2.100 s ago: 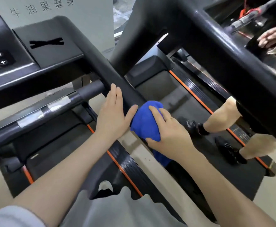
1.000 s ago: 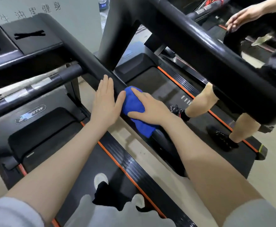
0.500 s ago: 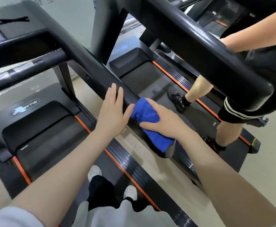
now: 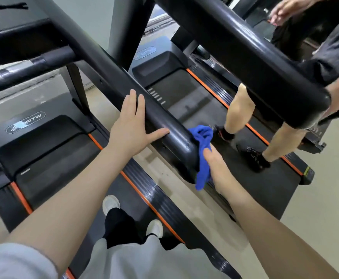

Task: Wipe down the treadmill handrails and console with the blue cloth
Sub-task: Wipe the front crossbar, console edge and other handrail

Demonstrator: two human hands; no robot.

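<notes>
While the right hand (image 4: 215,164) is pinching the blue cloth (image 4: 202,150) with curled fingers against the rounded end of the handrail (image 4: 172,135), the left hand (image 4: 130,127) is resting flat at ten o'clock of it, fingers straight, thumb spread along the rail. Because the cloth is bunching and trailing toward six o'clock, it is likely wiping only a narrow strip and risking slipping off the end. A second person (image 4: 239,109) is standing on the neighbouring treadmill (image 4: 275,190) at two o'clock, so a wide sweep could be reaching toward that leg.
</notes>
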